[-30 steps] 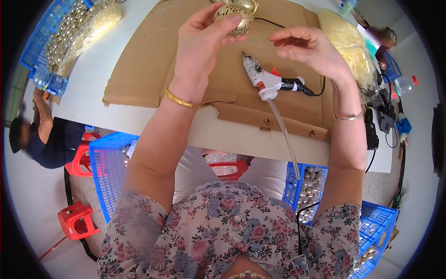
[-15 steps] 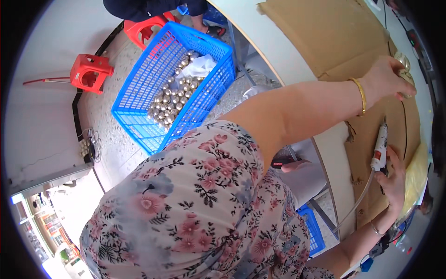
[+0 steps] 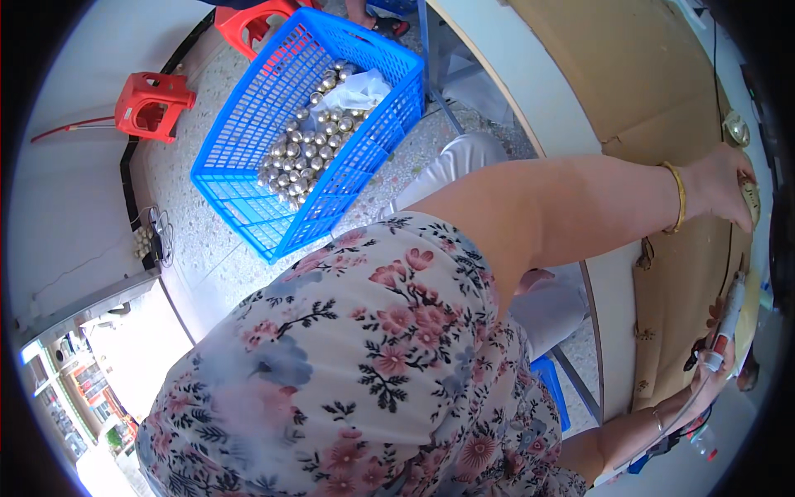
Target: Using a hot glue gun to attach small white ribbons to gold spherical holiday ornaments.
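A: How to handle this well?

B: Hold the pierced gold ball lightly, by its side, leaving plenty of its face uncovered.

A: Held where, exactly?

B: In the left hand, near the picture's right edge, out past the near edge of the white surface. Closed on the ball with those fingers; gripping the glue gun with the right hand. Cannot tell about a finger on the trigger.

A: Any care with the gun?

B: Probably best to steady it first, keep the likely hot nozzle clear of the left fingers, and let the glue stick trail free of the right wrist. Better, too, to face both squarely before squeezing.

A: And compared with a second ago?

B: Changed from an empty right hand to one wrapped around the gun; from a gun lying on the cardboard to one apparently raised; from a second gold piece just behind the ball to one clearly apart; from a view square on the surface to one swung toward the blue basket of shiny balls. Still gripping the same ball on the left.
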Motion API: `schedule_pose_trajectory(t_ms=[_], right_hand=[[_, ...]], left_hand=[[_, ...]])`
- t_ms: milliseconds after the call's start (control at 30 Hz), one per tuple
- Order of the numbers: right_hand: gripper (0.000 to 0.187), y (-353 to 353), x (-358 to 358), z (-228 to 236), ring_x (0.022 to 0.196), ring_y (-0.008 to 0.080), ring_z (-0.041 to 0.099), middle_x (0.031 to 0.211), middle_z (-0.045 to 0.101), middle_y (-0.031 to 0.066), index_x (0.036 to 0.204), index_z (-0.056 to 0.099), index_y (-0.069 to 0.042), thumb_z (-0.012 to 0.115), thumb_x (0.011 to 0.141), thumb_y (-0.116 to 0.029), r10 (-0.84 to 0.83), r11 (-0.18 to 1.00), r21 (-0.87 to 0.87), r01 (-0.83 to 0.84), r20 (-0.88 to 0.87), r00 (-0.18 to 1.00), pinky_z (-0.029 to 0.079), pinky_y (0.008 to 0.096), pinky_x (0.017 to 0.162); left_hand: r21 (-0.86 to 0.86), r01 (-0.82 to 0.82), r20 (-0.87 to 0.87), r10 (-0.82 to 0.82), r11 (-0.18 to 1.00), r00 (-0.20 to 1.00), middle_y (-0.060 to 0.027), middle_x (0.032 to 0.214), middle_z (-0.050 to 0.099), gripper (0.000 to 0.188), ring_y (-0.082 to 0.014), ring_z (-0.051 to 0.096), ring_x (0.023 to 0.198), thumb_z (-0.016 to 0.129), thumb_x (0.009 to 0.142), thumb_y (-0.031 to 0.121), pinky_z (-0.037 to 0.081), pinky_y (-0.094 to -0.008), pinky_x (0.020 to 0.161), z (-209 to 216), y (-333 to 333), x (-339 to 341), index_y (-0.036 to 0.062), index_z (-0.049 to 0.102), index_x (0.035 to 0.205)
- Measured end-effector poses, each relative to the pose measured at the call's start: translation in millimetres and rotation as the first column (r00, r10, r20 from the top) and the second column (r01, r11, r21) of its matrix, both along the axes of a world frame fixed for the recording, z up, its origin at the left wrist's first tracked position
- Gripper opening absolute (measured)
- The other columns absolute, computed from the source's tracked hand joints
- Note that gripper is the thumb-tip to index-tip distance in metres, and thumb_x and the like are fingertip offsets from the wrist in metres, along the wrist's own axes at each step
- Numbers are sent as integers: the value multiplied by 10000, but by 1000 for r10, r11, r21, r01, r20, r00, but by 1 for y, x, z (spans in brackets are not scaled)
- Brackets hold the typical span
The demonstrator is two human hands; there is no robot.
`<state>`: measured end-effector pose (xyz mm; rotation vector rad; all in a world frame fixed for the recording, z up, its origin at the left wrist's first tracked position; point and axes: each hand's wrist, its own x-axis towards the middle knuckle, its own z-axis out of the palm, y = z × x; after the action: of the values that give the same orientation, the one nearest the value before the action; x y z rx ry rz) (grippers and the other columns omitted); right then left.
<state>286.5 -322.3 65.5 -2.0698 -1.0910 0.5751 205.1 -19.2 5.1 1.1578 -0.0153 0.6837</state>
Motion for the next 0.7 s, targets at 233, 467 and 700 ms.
schedule_pose_trajectory(t_ms=[233, 467, 700], right_hand=[[810, 62, -35, -43, 1018, 264, 499, 1125, 500, 190, 1190, 425, 45, 693, 625, -470, 33, 880, 465, 101, -272, 962, 358, 366, 869], [776, 72, -71, -10, 908, 250, 566, 1011, 561, 178, 1157, 449, 55, 662, 644, -487, -92, 810, 532, 245, -298, 950, 430, 350, 811], [662, 64, -66, -14, 919, 244, 574, 1026, 573, 172, 1156, 481, 47, 611, 727, -440, -56, 818, 536, 210, -290, 955, 443, 357, 817]], left_hand=[[150, 112, -52, -105, 982, 993, -63, 848, 615, 585, -115, 576, 756, 773, 534, 194, 471, -237, 688, -18, 9, -25, -17, 586, 1047], [188, 311, -134, -289, 932, 948, -48, 896, 614, 519, -103, 572, 812, 747, 620, 85, 465, -239, 737, -10, -8, -22, 6, 562, 1098], [192, 344, -158, -317, 919, 935, -68, 983, 594, 548, -118, 564, 877, 730, 627, 20, 470, -254, 775, -2, -15, -30, -24, 521, 1131]])
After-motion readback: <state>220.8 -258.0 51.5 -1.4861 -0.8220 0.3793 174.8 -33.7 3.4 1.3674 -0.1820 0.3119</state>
